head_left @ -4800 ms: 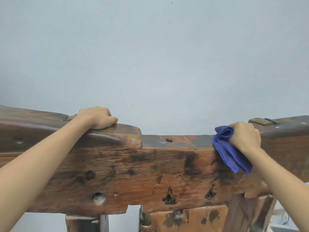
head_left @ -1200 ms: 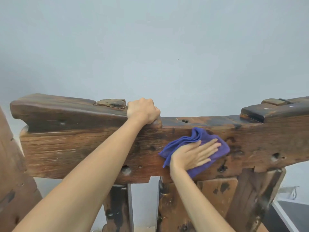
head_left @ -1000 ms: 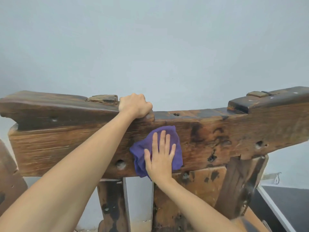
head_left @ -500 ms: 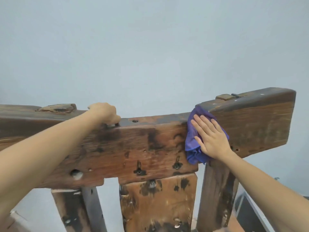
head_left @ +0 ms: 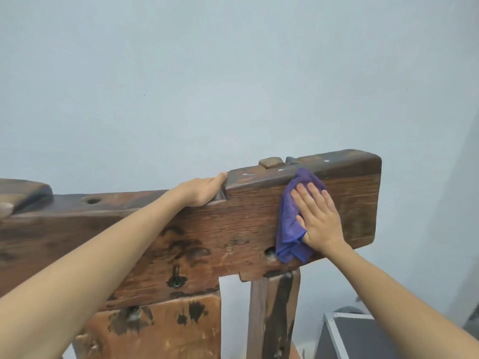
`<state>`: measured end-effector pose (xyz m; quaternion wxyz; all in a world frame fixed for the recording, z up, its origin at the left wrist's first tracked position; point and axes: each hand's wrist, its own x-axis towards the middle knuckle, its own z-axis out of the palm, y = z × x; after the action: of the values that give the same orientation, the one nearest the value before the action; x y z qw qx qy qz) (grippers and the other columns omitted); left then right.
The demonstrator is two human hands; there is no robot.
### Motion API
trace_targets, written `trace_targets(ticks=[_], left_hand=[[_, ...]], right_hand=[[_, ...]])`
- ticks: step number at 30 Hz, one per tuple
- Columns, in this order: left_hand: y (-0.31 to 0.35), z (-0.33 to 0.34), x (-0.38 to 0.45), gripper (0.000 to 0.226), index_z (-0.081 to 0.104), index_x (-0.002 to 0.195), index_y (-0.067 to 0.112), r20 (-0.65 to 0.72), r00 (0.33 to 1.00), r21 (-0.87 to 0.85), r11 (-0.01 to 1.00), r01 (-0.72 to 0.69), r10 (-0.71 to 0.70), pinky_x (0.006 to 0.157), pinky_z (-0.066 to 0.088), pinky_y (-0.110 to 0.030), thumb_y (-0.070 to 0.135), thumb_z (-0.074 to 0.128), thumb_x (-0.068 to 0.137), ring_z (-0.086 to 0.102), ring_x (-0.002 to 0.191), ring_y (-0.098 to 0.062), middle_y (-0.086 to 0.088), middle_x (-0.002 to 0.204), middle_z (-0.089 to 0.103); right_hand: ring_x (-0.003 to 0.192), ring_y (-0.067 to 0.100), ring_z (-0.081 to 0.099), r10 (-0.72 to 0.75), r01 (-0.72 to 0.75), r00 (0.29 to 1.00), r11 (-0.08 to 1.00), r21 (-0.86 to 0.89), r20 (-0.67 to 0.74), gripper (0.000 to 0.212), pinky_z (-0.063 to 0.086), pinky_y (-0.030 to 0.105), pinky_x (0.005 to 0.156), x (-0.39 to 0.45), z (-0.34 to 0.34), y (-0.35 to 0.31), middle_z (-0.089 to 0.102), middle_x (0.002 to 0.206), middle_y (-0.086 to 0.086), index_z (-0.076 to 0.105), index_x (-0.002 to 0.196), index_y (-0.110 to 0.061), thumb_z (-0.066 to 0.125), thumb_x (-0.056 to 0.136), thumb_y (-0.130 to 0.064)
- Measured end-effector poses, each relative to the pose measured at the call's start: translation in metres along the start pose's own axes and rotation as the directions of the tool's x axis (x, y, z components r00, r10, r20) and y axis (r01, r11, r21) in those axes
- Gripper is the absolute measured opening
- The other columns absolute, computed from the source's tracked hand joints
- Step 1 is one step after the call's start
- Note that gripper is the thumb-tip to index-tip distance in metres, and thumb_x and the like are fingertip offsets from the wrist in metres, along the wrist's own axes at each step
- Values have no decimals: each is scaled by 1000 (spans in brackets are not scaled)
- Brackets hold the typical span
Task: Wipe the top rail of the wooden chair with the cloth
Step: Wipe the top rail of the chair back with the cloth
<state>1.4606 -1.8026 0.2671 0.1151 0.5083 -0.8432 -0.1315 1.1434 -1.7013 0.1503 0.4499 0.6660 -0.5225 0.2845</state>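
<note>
The chair's thick, dark-stained top rail (head_left: 233, 224) runs across the view and rises to a raised block at its right end. A blue-purple cloth (head_left: 291, 224) lies flat against the rail's front face near that right end, its top corner folding onto the upper edge. My right hand (head_left: 317, 218) presses on the cloth with the palm flat and fingers spread upward. My left hand (head_left: 203, 189) rests on the rail's top, fingers curled against the step where the raised block begins.
Below the rail stand a dark right post (head_left: 272, 314) and a wide central back board (head_left: 160, 330). A pale blue wall (head_left: 233, 73) fills the background. A dark case with a metal edge (head_left: 355, 338) sits low at the right.
My right hand has slid the cloth further right along the rail's front face toward its end. My left hand has shifted right to the step of the raised block. The view has panned right.
</note>
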Motion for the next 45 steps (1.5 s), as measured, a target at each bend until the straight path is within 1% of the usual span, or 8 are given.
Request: trace_targets(ticks=[3, 10, 17, 20, 26, 33, 41, 45], left_hand=[[5, 3, -1, 75, 47, 141, 17, -27, 1000, 26, 1000, 6, -5, 108, 31, -45, 57, 0, 99, 47, 131, -35, -17, 149, 48], [10, 3, -4, 52, 45, 107, 12, -83, 996, 2, 1000, 8, -8, 96, 38, -44, 46, 7, 101, 53, 108, -35, -22, 130, 58], [14, 1, -10, 45, 38, 97, 21, -89, 996, -24, 1000, 15, -17, 85, 34, -41, 53, 7, 89, 46, 93, -30, -24, 125, 58], [11, 0, -9, 53, 49, 99, 20, -71, 997, -28, 999, 21, -23, 94, 36, -43, 56, 11, 96, 50, 100, -32, -21, 129, 59], [0, 3, -5, 79, 57, 133, 10, -55, 997, -60, 997, 46, -50, 109, 28, -42, 63, 9, 99, 48, 129, -32, -17, 146, 51], [5, -1, 3, 82, 48, 143, 13, -57, 992, -68, 992, 107, -111, 115, 28, -46, 63, 1, 98, 43, 137, -33, -15, 151, 46], [7, 4, -1, 83, 57, 131, 8, -96, 991, -59, 994, 90, -95, 108, 35, -45, 60, 2, 99, 50, 129, -35, -20, 143, 54], [11, 3, -3, 76, 62, 104, 10, -114, 991, -48, 997, 61, -66, 106, 38, -47, 58, 3, 99, 55, 117, -36, -22, 128, 62]], right_hand=[[158, 29, 12, 418, -418, 908, 906, 58, 14, 76, -1, 38, 128, -20, 7, -3, 16, 170, 10, 8, 163, -14, 47, 99, -29], [153, 33, 30, 945, -953, 108, 10, 303, 309, 60, 16, 31, 124, -15, 27, -109, 33, 165, 20, 31, 158, 0, 44, 106, -28], [160, 31, -8, 638, -649, 759, 726, 227, 130, 89, -8, 42, 129, -13, 22, -230, 1, 173, 15, 2, 165, -7, 38, 97, -53], [160, 18, 11, -99, 77, 991, 972, 221, 92, 69, 7, 37, 128, -38, 29, -210, 30, 169, -1, 35, 160, -20, 56, 99, -44], [153, 9, 33, -509, 494, 846, 860, 125, 157, 59, 23, 34, 124, -51, 25, -85, 30, 166, -15, 40, 158, -32, 52, 102, -44], [153, 29, 35, 102, -101, 990, 995, -17, 101, 61, 25, 47, 125, -43, -15, 64, 40, 163, 5, 31, 162, -23, 39, 103, -38], [156, 49, 4, 929, -839, 350, 256, 481, 116, 67, 11, 56, 127, 28, -14, -28, 11, 169, 24, 24, 160, 0, 13, 97, -18], [159, 30, 11, 904, -757, 421, 308, 576, 69, 82, 31, 33, 123, 26, -1, -116, -3, 175, -4, -5, 165, -27, 43, 99, -30]])
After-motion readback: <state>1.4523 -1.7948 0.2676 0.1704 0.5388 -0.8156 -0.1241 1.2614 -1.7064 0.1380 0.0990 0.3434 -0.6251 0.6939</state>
